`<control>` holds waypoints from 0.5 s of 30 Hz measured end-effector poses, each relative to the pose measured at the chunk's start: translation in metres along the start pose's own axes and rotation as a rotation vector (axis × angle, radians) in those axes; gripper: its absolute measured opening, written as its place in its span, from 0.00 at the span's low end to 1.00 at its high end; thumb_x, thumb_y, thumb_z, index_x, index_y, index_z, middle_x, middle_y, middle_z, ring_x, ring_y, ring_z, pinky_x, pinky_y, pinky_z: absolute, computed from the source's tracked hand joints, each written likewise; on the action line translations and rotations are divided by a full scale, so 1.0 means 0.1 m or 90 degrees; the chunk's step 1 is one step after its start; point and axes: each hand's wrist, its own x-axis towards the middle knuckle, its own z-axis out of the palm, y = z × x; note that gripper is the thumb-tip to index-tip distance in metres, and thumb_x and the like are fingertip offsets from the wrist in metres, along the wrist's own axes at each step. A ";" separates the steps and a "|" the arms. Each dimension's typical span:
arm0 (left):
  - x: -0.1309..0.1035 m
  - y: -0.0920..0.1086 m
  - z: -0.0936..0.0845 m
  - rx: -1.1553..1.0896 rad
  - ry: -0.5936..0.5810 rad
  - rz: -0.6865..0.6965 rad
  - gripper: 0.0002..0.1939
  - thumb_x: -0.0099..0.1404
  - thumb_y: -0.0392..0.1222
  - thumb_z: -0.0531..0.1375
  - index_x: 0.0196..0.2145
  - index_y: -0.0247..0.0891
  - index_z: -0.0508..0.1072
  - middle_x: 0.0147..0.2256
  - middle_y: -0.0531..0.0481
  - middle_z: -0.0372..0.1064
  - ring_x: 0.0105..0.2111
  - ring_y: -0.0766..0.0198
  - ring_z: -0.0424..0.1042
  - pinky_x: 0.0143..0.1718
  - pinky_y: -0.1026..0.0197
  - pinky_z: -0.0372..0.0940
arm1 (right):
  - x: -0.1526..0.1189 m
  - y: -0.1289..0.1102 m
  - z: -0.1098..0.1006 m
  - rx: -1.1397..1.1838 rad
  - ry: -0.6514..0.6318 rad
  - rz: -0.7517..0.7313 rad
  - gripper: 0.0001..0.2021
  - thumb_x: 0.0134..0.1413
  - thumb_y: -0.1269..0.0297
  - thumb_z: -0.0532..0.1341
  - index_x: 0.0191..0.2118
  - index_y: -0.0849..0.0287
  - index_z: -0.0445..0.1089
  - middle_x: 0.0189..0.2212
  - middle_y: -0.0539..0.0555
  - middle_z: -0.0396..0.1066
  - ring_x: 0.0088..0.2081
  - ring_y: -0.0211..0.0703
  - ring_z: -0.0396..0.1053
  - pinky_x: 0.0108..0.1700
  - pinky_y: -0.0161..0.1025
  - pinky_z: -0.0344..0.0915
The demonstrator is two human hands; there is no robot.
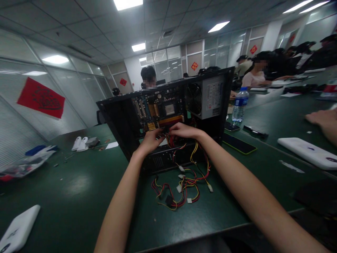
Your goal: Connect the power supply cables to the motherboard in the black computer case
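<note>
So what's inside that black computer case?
A motherboard, a grey power supply with a fan, and bunched cables. Whatever lies behind the left hand and right hand is hidden.

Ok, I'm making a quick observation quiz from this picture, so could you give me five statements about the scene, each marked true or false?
1. The left hand and right hand both reach into the open computer case. True.

2. The upper right of the case, as pictured, holds a keyboard. False: a power supply is there.

3. Loose cables with connectors lie on the green table in front of the case. True.

4. A desk lamp stands just right of the case. False: a clear bottle with a blue cap stands there.

5. A red paper decoration hangs at the far left. True.
</note>
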 end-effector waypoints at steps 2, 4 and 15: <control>0.00 0.01 -0.02 0.023 0.027 0.006 0.17 0.63 0.36 0.62 0.50 0.33 0.78 0.40 0.44 0.80 0.39 0.57 0.78 0.43 0.59 0.69 | 0.00 0.00 0.00 0.018 0.016 0.007 0.10 0.58 0.63 0.61 0.31 0.65 0.74 0.26 0.53 0.74 0.28 0.37 0.71 0.32 0.33 0.65; 0.00 0.02 -0.03 0.036 0.040 0.017 0.17 0.64 0.36 0.61 0.49 0.34 0.78 0.41 0.44 0.80 0.39 0.57 0.78 0.44 0.58 0.70 | 0.00 0.00 0.00 0.033 0.010 0.014 0.10 0.58 0.64 0.60 0.31 0.65 0.73 0.26 0.53 0.74 0.28 0.37 0.71 0.33 0.33 0.66; -0.02 0.08 -0.05 0.070 0.009 0.073 0.27 0.62 0.36 0.62 0.60 0.34 0.72 0.40 0.44 0.79 0.38 0.57 0.77 0.43 0.59 0.69 | -0.01 0.06 -0.02 0.025 -0.046 -0.001 0.14 0.58 0.57 0.63 0.36 0.66 0.74 0.29 0.54 0.75 0.30 0.37 0.70 0.33 0.34 0.65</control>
